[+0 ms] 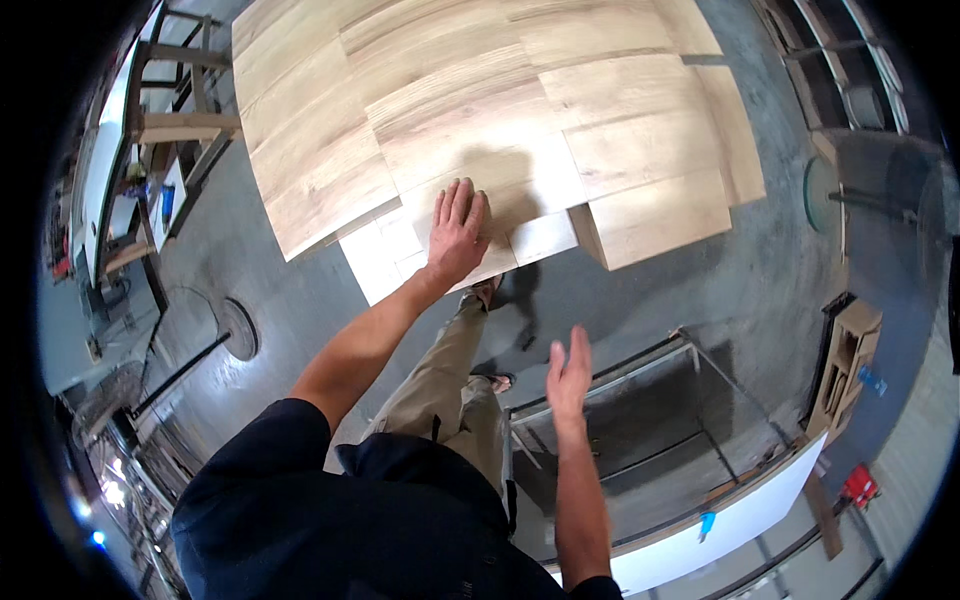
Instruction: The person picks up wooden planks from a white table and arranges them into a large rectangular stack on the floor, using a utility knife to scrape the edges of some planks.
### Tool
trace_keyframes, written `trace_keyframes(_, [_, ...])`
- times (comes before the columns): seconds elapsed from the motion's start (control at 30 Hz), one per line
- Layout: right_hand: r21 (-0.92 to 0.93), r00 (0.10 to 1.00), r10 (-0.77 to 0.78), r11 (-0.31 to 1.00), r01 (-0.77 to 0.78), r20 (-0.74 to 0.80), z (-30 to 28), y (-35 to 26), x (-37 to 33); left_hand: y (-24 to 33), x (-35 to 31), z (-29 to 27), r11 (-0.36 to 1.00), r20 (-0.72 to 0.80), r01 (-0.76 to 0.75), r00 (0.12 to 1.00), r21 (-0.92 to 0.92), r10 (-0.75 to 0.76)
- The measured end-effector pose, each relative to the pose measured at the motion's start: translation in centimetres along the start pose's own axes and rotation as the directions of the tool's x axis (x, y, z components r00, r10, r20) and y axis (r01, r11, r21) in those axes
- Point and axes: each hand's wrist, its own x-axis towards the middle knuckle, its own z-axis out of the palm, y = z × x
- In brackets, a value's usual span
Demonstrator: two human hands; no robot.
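Observation:
My left hand (458,235) lies with its fingers stretched out on the near edge of a stack of light wood-grain panels (470,130). Under that edge, a paler panel (543,238) juts out toward me. To the right of the hand, a thick wood-grain block (660,215) with a visible side face protrudes from the stack. My right hand (570,378) is in the air below the stack, thumb and fingers apart, holding nothing. It is beside a metal frame (692,345) and does not appear to touch it.
A white board (740,520) with a blue-handled tool (707,525) on it lies at the lower right. Farther right are a wooden crate (850,350) and a red object (859,486). A round-based stand (238,328) and a wooden trestle (185,125) are on the left.

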Motion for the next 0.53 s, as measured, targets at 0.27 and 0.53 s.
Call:
trace_keyframes(0.27, [0.184, 0.839, 0.478, 0.878, -0.443, -0.26, -0.9, 4.7, -21.9, 4.3, -1.3, 1.8, 0.97, 0.087, -0.241, 0.968, 0.03, 0.237])
trace_keyframes(0.53, [0.564, 0.147, 0.681, 0.692, -0.451, -0.718, -5.6, 7.1, -41.9, 18.2, -18.0, 2.1, 0.685, 0.624, -0.521, 0.325, -0.51, 0.711])
